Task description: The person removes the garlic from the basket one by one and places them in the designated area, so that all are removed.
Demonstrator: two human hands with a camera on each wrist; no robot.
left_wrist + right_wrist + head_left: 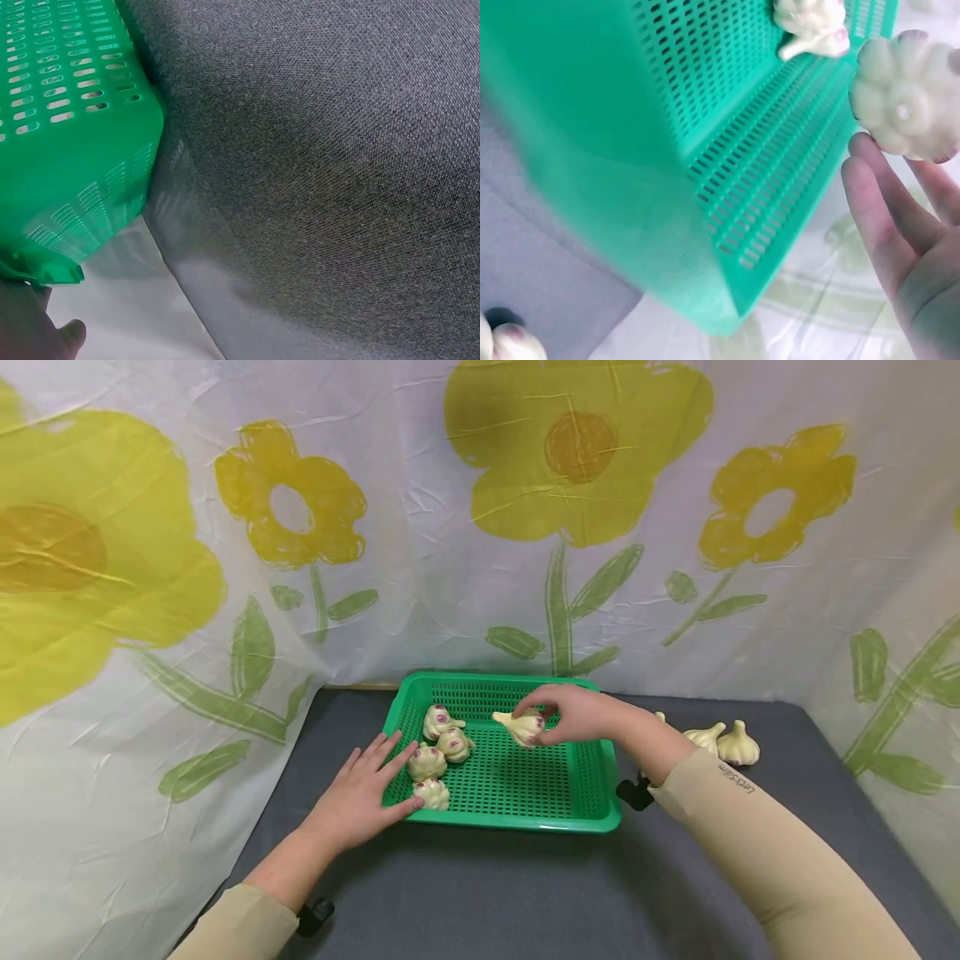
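A green plastic basket with slotted walls stands on the dark table. Over its right half, my right hand pinches a garlic bulb, its stem pointing left. The right wrist view shows this held garlic bulb from another side, with fingers under it. Inside the basket, several garlic bulbs lie along the left side. My left hand rests with spread, straight fingers at the basket's left rim. Only a small part of that hand shows in the left wrist view, beside the basket's wall.
On the table's right side, more garlic bulbs sit behind my right forearm, partly hidden by it. A dark grey cloth covers the table. Behind and beside it hangs a white curtain with yellow flowers.
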